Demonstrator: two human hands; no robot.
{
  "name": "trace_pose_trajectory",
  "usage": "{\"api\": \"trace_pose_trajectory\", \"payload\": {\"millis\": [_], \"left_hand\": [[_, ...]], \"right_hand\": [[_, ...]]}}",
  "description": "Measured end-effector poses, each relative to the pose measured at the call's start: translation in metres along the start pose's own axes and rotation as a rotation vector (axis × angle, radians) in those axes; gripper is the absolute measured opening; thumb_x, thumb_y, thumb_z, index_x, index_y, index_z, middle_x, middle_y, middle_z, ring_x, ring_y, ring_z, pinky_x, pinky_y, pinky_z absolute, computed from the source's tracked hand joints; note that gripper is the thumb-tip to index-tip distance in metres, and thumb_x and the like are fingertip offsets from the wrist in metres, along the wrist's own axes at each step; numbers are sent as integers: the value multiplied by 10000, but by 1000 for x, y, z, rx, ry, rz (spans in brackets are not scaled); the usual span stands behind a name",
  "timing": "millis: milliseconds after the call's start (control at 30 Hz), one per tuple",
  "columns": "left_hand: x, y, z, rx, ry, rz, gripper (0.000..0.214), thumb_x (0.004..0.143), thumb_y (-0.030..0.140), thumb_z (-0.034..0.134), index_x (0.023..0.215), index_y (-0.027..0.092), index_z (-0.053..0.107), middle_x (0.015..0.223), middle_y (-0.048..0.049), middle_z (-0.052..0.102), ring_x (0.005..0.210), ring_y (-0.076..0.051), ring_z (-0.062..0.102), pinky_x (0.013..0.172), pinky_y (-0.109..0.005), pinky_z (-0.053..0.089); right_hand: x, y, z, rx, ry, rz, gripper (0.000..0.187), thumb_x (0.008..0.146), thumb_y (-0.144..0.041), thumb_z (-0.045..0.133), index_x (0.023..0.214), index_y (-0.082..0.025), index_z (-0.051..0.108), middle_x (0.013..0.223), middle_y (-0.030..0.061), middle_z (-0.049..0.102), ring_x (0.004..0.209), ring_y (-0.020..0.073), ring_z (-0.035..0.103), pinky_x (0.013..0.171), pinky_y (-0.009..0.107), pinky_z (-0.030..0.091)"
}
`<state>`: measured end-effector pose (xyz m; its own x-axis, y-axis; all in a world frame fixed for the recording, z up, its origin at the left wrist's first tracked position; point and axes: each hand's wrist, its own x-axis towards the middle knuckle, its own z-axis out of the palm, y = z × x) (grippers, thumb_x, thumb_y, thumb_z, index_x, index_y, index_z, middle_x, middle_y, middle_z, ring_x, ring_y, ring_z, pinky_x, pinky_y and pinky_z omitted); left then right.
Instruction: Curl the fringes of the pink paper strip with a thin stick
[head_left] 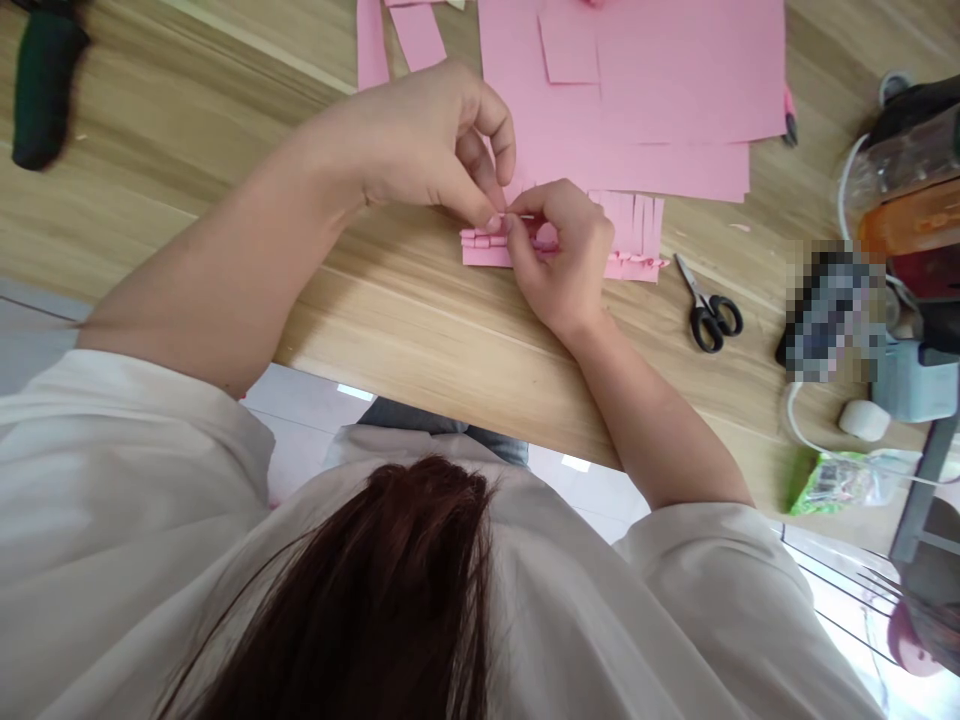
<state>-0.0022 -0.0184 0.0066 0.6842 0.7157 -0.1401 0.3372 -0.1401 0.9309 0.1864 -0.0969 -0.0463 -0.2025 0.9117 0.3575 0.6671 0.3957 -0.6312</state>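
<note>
A pink paper strip (pixel 637 235) cut into a fringe lies on the wooden table (pixel 420 330), its left part curled into small rolls. My left hand (pixel 431 150) is closed in a pinch over the strip's left end, thumb and forefinger on a thin pale stick (pixel 523 215). My right hand (pixel 566 260) is closed too, its fingertips pinching the other end of that stick and a fringe piece around it. The two hands' fingertips touch. The middle of the strip is hidden under my right hand.
Large pink paper sheets (pixel 637 90) and cut strips (pixel 371 45) lie behind the hands. Black-handled scissors (pixel 709 305) rest to the right. Farther right are a blurred device (pixel 829 315), a white charger (pixel 862 418), a green packet (pixel 832 482) and clutter. A dark object (pixel 41 85) lies far left.
</note>
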Motion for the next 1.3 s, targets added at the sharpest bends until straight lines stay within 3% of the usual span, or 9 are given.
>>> {"api": "trace_pose_trajectory", "payload": {"millis": [100,333,567,700,1067,1300], "left_hand": [[1,1,1,-28,39,-26,153,708,49,746,832,88,665,769,-94,722,724,-198,712,715,-358,522],[4,-6,7,-21,130,-40,211,636,38,755,782,109,622,763,-82,714,741,-203,706,740,-383,516],[3,1,3,-44,55,-111,180,657,48,744,805,108,661,704,-47,702,665,-154,677,671,-310,489],[4,-1,2,-50,52,-97,214,639,22,743,820,103,665,732,-53,716,688,-168,696,688,-326,511],[4,-4,3,-47,41,-71,251,616,-77,705,792,87,635,713,-25,697,638,-116,664,641,-255,495],[3,3,0,-115,-35,-177,182,700,-37,699,826,93,678,710,-36,697,630,-109,646,652,-276,476]], "right_hand": [[0,0,-1,18,-2,-3,255,1021,-433,483,912,-251,625,960,55,683,928,252,659,912,448,490],[1,6,3,9,35,-24,186,989,-446,557,952,-272,612,981,40,703,914,247,654,882,439,505],[1,-1,1,-42,1,-40,107,980,-327,557,903,-269,602,962,38,711,898,249,654,884,471,488],[1,-5,-2,-82,-12,-41,104,973,-276,539,898,-264,610,953,41,720,908,242,652,895,462,480],[0,-3,-1,14,-64,-21,160,967,-407,581,924,-257,618,965,43,710,968,254,649,979,472,471],[0,-6,-2,-31,-69,-6,139,953,-382,592,862,-278,604,954,39,706,963,269,639,1026,532,431]]}}
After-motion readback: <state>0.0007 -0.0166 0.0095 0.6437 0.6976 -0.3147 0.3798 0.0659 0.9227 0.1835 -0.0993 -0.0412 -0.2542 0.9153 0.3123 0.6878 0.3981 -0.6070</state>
